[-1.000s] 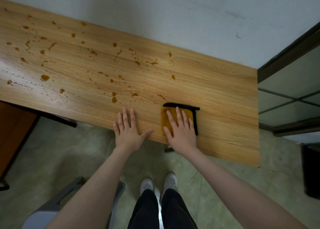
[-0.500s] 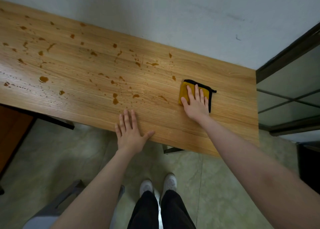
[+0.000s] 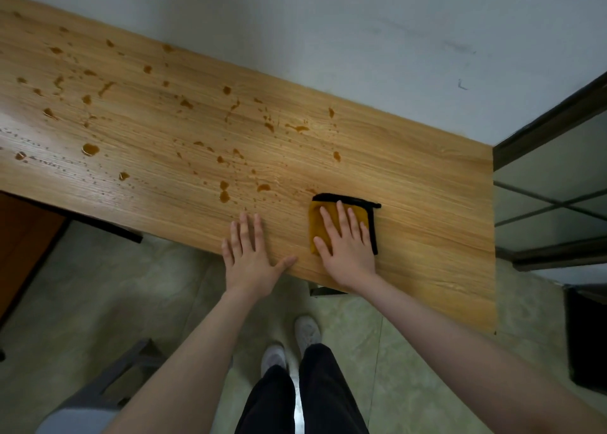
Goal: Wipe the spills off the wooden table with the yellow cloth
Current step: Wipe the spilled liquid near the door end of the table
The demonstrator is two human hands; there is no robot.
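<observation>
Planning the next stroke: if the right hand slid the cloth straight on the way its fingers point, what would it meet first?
Probably the small brown drip just beyond the yellow cloth under the right hand; past it, bare wooden table, then the wall.

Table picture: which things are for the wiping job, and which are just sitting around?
For the job:
- yellow cloth, pressed flat under the right hand
- brown spills still dotting the wooden table
- left hand, resting flat at the table's near edge

Just around:
- grey chair on the floor
- dark bin at the right
- glass panel
</observation>
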